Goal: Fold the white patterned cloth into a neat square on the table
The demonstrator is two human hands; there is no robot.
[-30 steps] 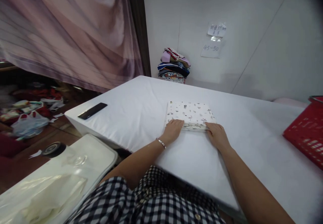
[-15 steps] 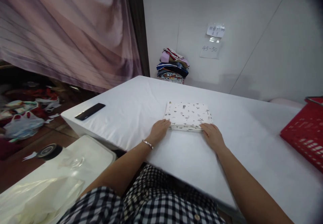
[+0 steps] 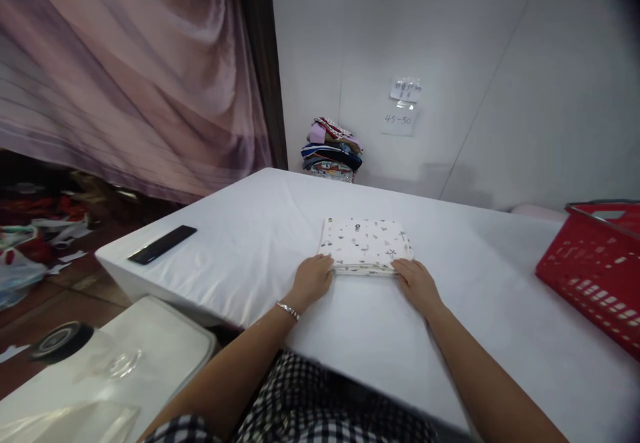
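Note:
A neatly folded white printed cloth [image 3: 367,243] lies flat on the white-covered table [image 3: 260,230] in front of me. Small dark and grey motifs cover it, and its stacked layers show along the near edge. My left hand [image 3: 313,278], with a bracelet at the wrist, is closed on the near left corner. At the near right corner, the fingers of my right hand [image 3: 419,284] hold the cloth the same way. Both thumbs are mostly hidden.
A dark flat phone-like slab [image 3: 163,244] lies on the table's left end. A red plastic basket [image 3: 590,263] stands at the right. Folded clothes [image 3: 333,150] are piled by the wall. Lower left, a roll of tape [image 3: 63,342] sits by a white surface [image 3: 165,343].
The whole view has tilted up and shifted a little, so everything sits lower in the picture. Both hands stay at the same corners of the cloth.

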